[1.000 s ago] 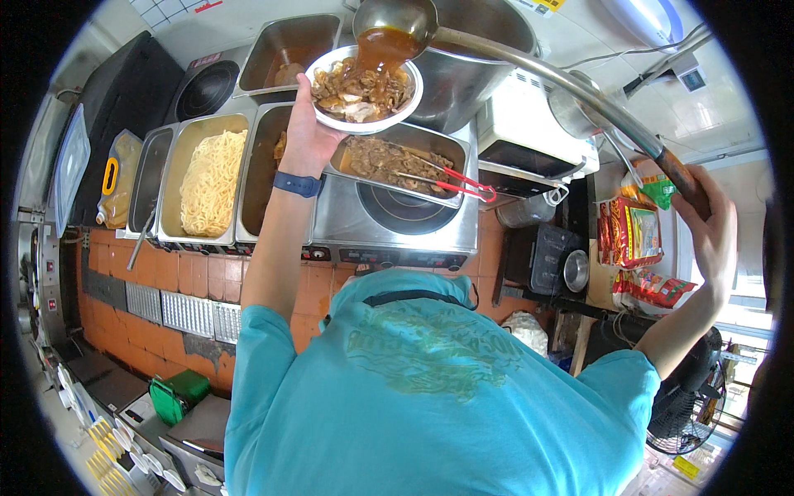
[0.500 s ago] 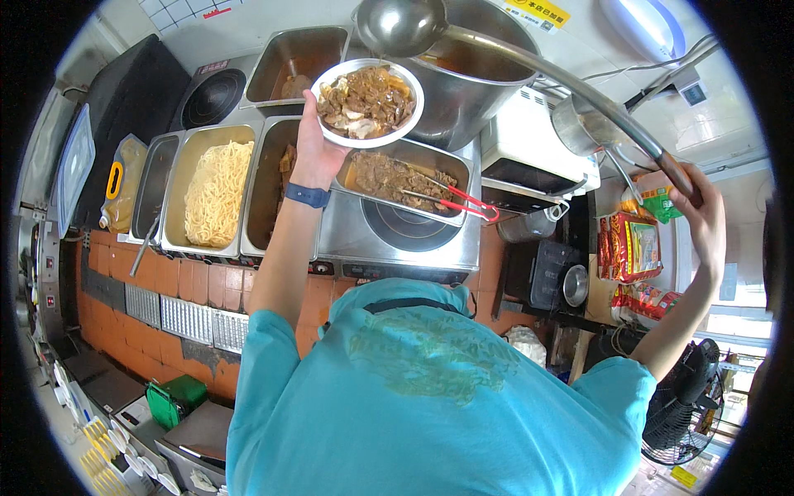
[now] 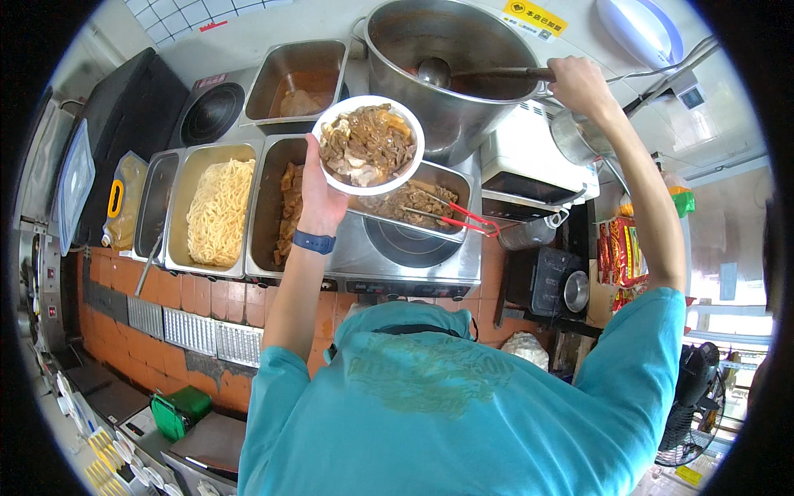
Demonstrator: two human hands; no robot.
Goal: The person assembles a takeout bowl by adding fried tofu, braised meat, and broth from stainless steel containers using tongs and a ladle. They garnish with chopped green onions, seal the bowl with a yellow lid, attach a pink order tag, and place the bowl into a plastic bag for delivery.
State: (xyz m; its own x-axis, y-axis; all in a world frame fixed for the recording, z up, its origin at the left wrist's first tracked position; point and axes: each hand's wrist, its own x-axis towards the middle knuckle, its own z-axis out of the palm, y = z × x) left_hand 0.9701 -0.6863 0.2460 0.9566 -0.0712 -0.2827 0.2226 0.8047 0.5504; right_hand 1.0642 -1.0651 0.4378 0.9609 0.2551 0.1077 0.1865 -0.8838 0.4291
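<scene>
My left hand point(image 3: 324, 194) holds up a round white bowl point(image 3: 369, 187) from its left side and underneath. Sliced meat in brown sauce point(image 3: 368, 145) fills it, with some pale pieces. My right hand point(image 3: 579, 83) is closed round the handle of a long metal ladle point(image 3: 488, 73). The ladle's cup hangs inside a large steel stockpot point(image 3: 438, 124), above or at the reddish-brown liquid; which of these, I cannot tell. Below the bowl, a steel pan of meat point(image 3: 418, 205) has red-handled tongs point(image 3: 463, 221) resting across it.
A pan of noodles point(image 3: 219, 211) and a pan of brown pieces point(image 3: 289, 202) stand to the left. Behind them is a pan with some broth point(image 3: 298, 91). An oil jug point(image 3: 126, 198) sits at far left. A white oven-like appliance point(image 3: 529, 157) is right of the stockpot.
The ladle has gone from over the bowl down into the stockpot. My right hand has moved left and up toward the pot. The bowl sits slightly lower in view.
</scene>
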